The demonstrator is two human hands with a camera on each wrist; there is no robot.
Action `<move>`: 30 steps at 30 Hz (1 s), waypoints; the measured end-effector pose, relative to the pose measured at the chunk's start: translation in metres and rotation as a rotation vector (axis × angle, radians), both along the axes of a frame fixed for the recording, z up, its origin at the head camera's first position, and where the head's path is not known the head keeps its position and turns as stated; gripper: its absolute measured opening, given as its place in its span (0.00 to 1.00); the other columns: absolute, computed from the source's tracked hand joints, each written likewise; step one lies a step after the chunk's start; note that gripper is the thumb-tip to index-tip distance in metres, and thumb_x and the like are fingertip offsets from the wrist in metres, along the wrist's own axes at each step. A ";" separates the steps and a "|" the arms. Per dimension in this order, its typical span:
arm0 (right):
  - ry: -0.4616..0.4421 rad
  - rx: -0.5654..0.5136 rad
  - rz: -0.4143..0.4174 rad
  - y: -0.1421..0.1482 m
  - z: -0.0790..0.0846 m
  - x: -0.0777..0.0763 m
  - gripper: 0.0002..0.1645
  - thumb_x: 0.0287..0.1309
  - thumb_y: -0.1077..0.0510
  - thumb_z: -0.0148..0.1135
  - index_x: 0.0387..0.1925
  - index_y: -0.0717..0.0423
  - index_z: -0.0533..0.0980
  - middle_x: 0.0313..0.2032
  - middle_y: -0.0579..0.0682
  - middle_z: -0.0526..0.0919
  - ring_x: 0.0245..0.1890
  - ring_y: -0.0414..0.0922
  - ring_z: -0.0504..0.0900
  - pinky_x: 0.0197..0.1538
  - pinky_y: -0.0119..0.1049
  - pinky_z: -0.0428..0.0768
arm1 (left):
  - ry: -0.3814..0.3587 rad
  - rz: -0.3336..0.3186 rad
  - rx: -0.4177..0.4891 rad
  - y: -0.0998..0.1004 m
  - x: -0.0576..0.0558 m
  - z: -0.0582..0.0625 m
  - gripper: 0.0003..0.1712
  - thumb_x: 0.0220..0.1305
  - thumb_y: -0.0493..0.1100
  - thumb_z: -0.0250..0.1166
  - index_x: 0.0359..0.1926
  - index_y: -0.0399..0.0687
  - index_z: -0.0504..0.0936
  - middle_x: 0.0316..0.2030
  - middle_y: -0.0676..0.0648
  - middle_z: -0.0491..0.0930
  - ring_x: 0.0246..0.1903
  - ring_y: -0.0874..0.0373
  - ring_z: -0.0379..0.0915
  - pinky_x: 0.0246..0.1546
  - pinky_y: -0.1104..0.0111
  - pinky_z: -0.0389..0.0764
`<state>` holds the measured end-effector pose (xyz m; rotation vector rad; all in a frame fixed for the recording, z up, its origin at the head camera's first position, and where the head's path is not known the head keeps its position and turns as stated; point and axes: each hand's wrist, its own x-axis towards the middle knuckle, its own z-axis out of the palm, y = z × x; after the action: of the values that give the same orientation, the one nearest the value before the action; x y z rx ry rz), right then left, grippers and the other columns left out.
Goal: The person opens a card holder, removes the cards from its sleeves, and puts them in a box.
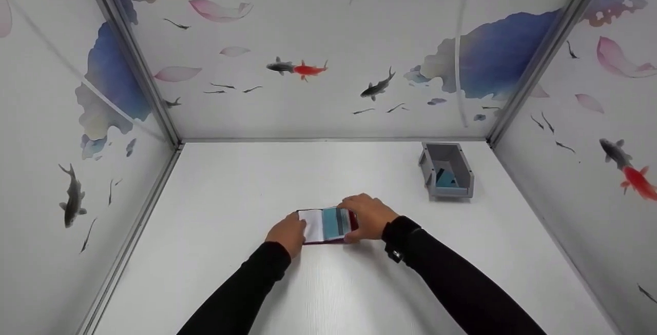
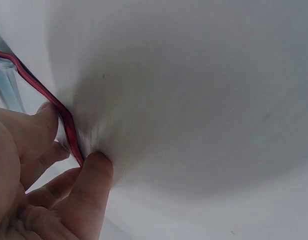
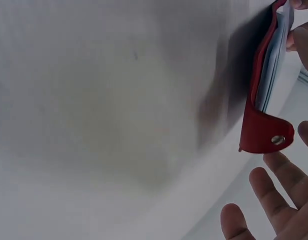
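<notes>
A red card holder (image 3: 259, 65) with a metal snap (image 3: 278, 140) on its flap lies open over the white table. White sleeves (image 1: 311, 225) show on its left half, and a blue card (image 1: 332, 223) with a grey band on its right half. My left hand (image 1: 288, 233) pinches the left edge; in the left wrist view its thumb and fingers (image 2: 89, 195) meet across the red border. My right hand (image 1: 372, 216) is around the right end. In the right wrist view its fingers (image 3: 276, 200) are spread, fairly straight, beside the flap; its thumb's contact is unclear.
A grey bin (image 1: 468, 183) stands at the back right of the table (image 1: 246, 181), with a blue card (image 1: 445, 178) inside. White panels (image 1: 328, 114) printed with fish and petals enclose the table at the back and both sides, joined by metal frame rails (image 1: 138, 50).
</notes>
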<state>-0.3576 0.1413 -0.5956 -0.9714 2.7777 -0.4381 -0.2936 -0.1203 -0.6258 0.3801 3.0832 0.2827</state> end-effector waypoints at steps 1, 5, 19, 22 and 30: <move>-0.008 0.006 0.001 -0.003 -0.002 0.000 0.47 0.57 0.43 0.91 0.74 0.47 0.81 0.74 0.52 0.84 0.74 0.56 0.80 0.77 0.63 0.80 | 0.004 -0.004 0.006 0.000 -0.001 -0.001 0.19 0.73 0.35 0.77 0.61 0.34 0.90 0.65 0.31 0.86 0.64 0.39 0.88 0.67 0.51 0.89; -0.032 0.045 0.001 -0.008 -0.006 0.003 0.46 0.58 0.43 0.90 0.74 0.47 0.81 0.74 0.53 0.84 0.72 0.56 0.81 0.74 0.63 0.81 | 0.009 -0.033 0.012 0.001 -0.001 -0.004 0.16 0.74 0.35 0.77 0.58 0.32 0.90 0.63 0.31 0.87 0.61 0.38 0.88 0.64 0.52 0.90; -0.025 0.010 -0.016 -0.017 0.004 0.002 0.41 0.56 0.44 0.89 0.70 0.44 0.84 0.67 0.55 0.82 0.68 0.57 0.78 0.66 0.63 0.78 | -0.016 -0.051 0.023 0.001 -0.003 -0.001 0.17 0.70 0.38 0.82 0.53 0.32 0.91 0.64 0.29 0.86 0.62 0.37 0.88 0.66 0.49 0.90; -0.029 0.005 -0.009 -0.020 0.008 0.002 0.40 0.57 0.44 0.90 0.69 0.45 0.85 0.66 0.55 0.82 0.67 0.57 0.79 0.66 0.63 0.78 | -0.006 -0.047 0.030 0.001 -0.004 -0.004 0.17 0.70 0.39 0.82 0.54 0.33 0.92 0.63 0.29 0.87 0.61 0.37 0.88 0.64 0.49 0.90; -0.004 0.002 0.015 -0.024 0.011 0.001 0.44 0.57 0.45 0.90 0.73 0.45 0.82 0.69 0.55 0.82 0.65 0.56 0.83 0.65 0.62 0.78 | 0.001 -0.050 0.053 0.002 0.003 0.007 0.16 0.70 0.37 0.81 0.54 0.32 0.91 0.64 0.29 0.87 0.62 0.36 0.88 0.65 0.48 0.90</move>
<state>-0.3570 0.1174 -0.5848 -0.9898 2.7648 -0.4339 -0.2910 -0.1180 -0.6188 0.4590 3.0671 0.3631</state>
